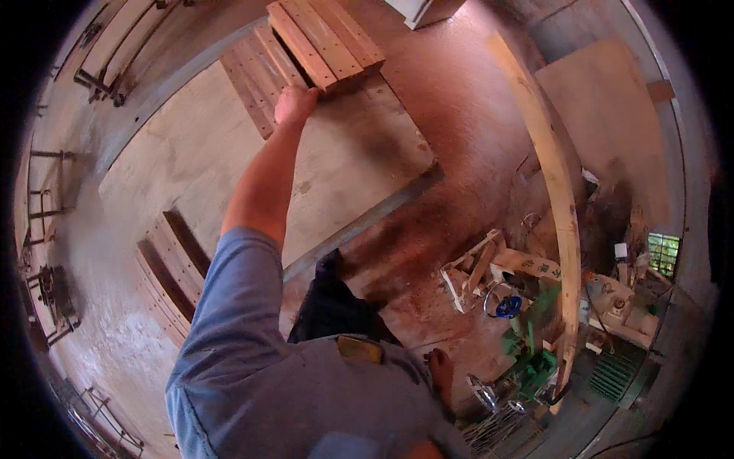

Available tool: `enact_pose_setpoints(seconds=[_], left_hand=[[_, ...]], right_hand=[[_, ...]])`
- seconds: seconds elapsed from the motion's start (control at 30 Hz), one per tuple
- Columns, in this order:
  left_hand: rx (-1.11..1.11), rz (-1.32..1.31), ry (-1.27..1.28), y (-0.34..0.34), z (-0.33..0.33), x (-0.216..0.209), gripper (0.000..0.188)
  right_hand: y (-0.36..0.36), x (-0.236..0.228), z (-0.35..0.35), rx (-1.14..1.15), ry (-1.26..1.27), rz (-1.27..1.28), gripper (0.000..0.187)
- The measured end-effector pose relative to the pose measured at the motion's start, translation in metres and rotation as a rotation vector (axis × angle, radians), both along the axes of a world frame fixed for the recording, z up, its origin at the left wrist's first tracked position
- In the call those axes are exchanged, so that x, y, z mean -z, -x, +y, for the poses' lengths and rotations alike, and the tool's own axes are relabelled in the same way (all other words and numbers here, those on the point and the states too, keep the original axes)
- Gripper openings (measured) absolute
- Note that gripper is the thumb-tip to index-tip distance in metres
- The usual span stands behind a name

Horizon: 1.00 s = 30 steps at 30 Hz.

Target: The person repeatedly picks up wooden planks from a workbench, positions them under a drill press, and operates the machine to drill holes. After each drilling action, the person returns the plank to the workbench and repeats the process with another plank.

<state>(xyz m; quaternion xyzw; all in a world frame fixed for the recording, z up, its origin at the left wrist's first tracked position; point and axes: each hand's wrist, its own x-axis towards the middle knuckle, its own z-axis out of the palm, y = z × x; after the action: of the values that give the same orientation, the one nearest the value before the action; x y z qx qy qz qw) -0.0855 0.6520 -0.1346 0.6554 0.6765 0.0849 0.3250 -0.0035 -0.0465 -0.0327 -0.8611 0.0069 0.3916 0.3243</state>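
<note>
Wooden boards (pixel 174 260) sit at left; the left hand (pixel 297 105) touches the near end of stacked planks (pixel 325 46) on a pale panel (pixel 359 164), grip unclear; the right hand (pixel 439 370), state untellable, hangs beside the body.

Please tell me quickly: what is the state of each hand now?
Left hand: at the ends of wooden slats; whether it grips cannot be told.
Right hand: hanging low; open or closed cannot be told.

Stacked boards (pixel 327 38): reddish brown, dark-dotted
Broad panel (pixel 344 176): pale beige
Shirt (pixel 306 398): grey-blue
Trousers (pixel 327 310): black
Long plank (pixel 562 206): yellow-tan
Floor (pixel 455 115): reddish brown
Machine parts (pixel 540 372): green
</note>
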Motion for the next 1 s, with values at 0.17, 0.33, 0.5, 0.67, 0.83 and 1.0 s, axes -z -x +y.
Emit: enact_pose_setpoints(seconds=[0.17, 0.33, 0.5, 0.67, 0.83, 1.0], left_hand=[[-0.005, -0.194, -0.001, 0.019, 0.008, 0.009, 0.038], [0.087, -1.033, 0.173, 0.040, -0.095, -0.034, 0.017], [0.030, -1.133, 0.460, 0.031, -0.259, -0.094, 0.030], [0.195, -1.083, 0.568, -0.006, -0.394, -0.152, 0.038], [0.636, -0.909, 0.456, -0.034, -0.469, -0.178, 0.040], [0.410, -1.390, 0.698, -0.062, -0.435, -0.137, 0.049]], right_hand=[[-0.006, 0.004, -0.016, -0.027, 0.028, 0.021, 0.032], [-0.041, 0.035, -0.003, -0.251, -0.044, -0.100, 0.022], [-0.043, -0.031, 0.141, -0.520, -0.447, -0.355, 0.044], [-0.040, -0.087, 0.191, -0.897, -0.573, -0.765, 0.064], [-0.062, -0.093, 0.103, -0.712, -0.624, -0.834, 0.056], [-0.085, -0.108, -0.015, -0.428, -0.707, -0.230, 0.053]])
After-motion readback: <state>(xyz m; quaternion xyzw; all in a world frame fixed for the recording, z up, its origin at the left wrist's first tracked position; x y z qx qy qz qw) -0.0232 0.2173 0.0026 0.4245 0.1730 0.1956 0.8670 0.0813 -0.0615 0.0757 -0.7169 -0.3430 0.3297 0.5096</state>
